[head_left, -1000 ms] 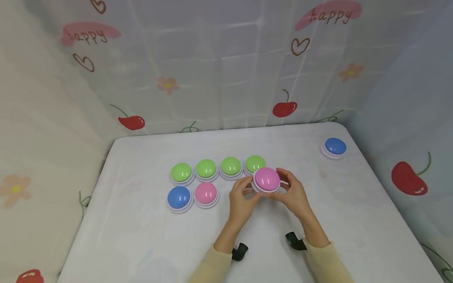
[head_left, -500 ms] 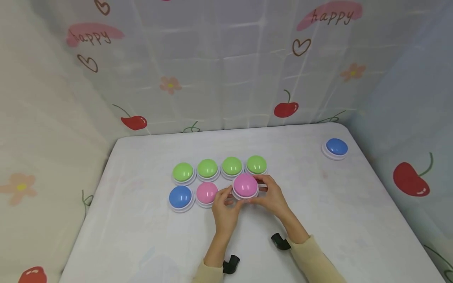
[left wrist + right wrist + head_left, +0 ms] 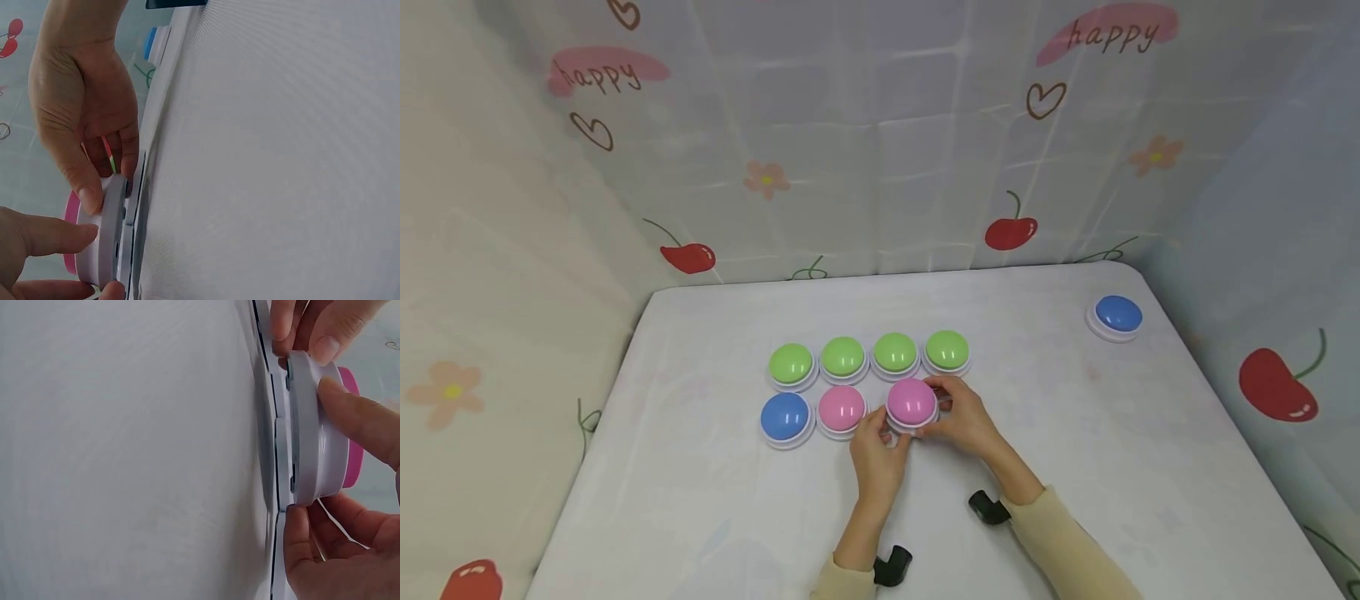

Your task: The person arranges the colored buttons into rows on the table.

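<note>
A pink dome push button (image 3: 912, 402) with a white base is held between both hands, right over the table surface. My left hand (image 3: 877, 467) grips its left side, thumb and fingers at the white rim. On the opposite side, my right hand (image 3: 964, 423) holds the rim the same way. The right wrist view shows the white base (image 3: 309, 431) edge-on, its underside close to the table. Left of it sits a second pink button (image 3: 841, 408), and beyond that a blue button (image 3: 785, 417).
Several green buttons stand in a row behind, the rightmost green button (image 3: 947, 350) just past my right fingers. Another blue button (image 3: 1117, 315) sits at the far right of the white table (image 3: 1075, 467). A printed curtain (image 3: 880, 150) hangs along the back and sides.
Both hands have carried the pink button leftward and toward the body, lowering it from in front of the last green button to beside the other pink one. The other buttons stay put.
</note>
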`<state>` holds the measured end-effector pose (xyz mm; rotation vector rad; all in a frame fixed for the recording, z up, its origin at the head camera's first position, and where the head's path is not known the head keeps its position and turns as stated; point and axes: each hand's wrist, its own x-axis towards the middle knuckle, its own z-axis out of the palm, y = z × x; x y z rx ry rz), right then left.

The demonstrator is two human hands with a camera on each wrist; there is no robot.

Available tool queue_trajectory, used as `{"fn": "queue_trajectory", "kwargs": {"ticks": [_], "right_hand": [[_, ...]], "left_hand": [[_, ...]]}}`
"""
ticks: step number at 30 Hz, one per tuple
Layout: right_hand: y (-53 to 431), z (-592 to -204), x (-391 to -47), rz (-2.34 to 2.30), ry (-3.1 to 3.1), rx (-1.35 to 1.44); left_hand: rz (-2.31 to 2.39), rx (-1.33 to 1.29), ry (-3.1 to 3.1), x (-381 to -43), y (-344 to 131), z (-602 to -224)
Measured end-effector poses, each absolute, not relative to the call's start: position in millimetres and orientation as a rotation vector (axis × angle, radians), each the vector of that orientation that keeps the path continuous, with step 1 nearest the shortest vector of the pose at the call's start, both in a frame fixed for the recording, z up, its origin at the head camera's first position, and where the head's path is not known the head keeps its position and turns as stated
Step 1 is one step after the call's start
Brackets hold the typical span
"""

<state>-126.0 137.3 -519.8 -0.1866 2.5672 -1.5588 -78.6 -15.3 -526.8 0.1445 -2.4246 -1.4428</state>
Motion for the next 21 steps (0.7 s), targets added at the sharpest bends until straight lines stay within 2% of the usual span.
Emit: {"fn": "queue_trajectory", "kwargs": {"ticks": [21], "right_hand": [[126.9,-530.7,-133.2,-1.554,2.600,-0.254]], "left_hand": [[-1.362,0.239,-2.516,-78.3,-18.1,-526.4]]}}
